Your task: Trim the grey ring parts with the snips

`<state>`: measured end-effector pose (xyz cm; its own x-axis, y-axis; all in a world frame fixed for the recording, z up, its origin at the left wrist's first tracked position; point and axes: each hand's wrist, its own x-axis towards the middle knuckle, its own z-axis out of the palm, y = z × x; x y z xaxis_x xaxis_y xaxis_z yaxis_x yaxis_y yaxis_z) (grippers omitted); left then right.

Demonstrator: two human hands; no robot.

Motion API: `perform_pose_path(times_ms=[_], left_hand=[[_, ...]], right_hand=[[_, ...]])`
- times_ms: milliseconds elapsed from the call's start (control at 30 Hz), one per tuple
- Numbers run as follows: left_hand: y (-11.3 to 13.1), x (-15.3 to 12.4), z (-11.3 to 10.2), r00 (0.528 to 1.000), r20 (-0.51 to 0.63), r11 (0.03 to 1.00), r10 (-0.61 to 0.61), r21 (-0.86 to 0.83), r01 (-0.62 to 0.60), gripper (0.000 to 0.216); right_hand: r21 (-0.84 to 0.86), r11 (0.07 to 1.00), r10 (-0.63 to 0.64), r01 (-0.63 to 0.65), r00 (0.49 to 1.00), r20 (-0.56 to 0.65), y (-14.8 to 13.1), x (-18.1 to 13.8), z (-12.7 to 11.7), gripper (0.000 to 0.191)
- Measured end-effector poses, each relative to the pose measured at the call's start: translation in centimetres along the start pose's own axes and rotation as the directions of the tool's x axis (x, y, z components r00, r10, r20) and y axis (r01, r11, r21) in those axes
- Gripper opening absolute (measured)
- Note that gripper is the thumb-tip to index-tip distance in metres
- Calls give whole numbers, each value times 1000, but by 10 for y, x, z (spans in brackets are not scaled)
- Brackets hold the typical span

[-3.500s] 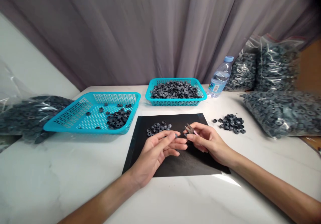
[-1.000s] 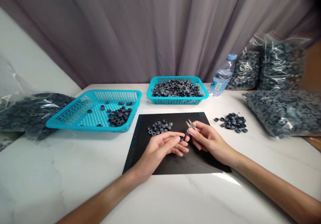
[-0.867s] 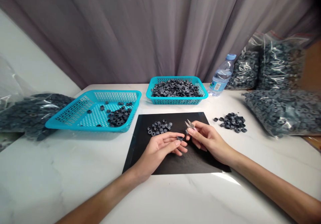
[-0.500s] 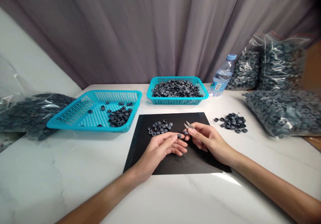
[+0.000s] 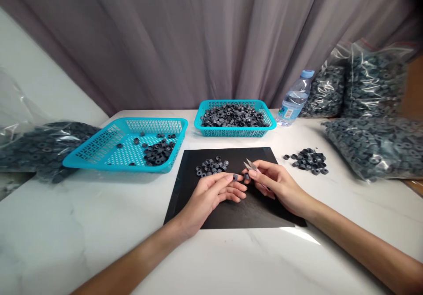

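Observation:
My left hand (image 5: 214,193) pinches a small dark grey rubber-like ring (image 5: 235,177) between thumb and forefinger, its other fingers loosely stretched out. Close beside it, my right hand (image 5: 272,178) grips small scissors (image 5: 250,165) whose pointed metal blades stick up, slightly apart. The same hand's fingertips also hold a second grey ring (image 5: 246,176). Both hands are above a black mat (image 5: 231,218). Just behind my left hand, a loose pile of grey rings (image 5: 211,166) lies on the mat.
A turquoise basket (image 5: 125,168) at the left holds some rings; a fuller basket (image 5: 235,133) stands at the back. Another ring pile (image 5: 310,160) lies right of the mat. A water bottle (image 5: 292,103) and bags of rings (image 5: 380,149) stand at the right, another bag (image 5: 42,147) at the left.
The ring in my left fingertips has turned so its hole faces me. The ring in my right hand has also tilted, showing its opening. Both hands stay nearly in place.

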<state>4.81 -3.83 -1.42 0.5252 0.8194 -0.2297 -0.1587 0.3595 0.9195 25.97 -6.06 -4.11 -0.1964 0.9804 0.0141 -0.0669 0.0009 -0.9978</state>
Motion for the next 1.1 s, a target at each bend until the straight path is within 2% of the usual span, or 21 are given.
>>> perform_pose_path(times_ms=[267,733,833,933,1000,1033,1067,1100], left_hand=[[1,0,0,1000,13,1000,-11,-16,11,25],[3,-2,1,999,48,996,-4,86,0,26],[4,-2,1,998,52,986,39,160,-47,23],[12,-4,-2,983,18,936,181,302,-178,21],[24,-6,-8,925,-29,816,379,481,-320,18],[31,-7,-12,864,-46,708,502,596,-380,16],[39,-7,-16,777,-49,565,628,715,-412,13],[47,-7,-22,683,-48,421,729,818,-392,10]], right_hand=[[-4,1000,-11,11,1000,13,0,-1,-1,32],[-11,1000,-23,23,999,37,-2,-2,-2,30],[-8,999,-32,32,999,41,-1,-2,-2,27],[0,1000,-30,30,998,50,0,-2,-1,26],[5,1000,-18,18,998,54,1,-2,-1,26],[5,1000,-11,10,998,56,1,-2,0,27],[3,1000,-5,5,998,59,1,-2,0,28],[0,1000,0,0,998,62,1,-2,1,29]])
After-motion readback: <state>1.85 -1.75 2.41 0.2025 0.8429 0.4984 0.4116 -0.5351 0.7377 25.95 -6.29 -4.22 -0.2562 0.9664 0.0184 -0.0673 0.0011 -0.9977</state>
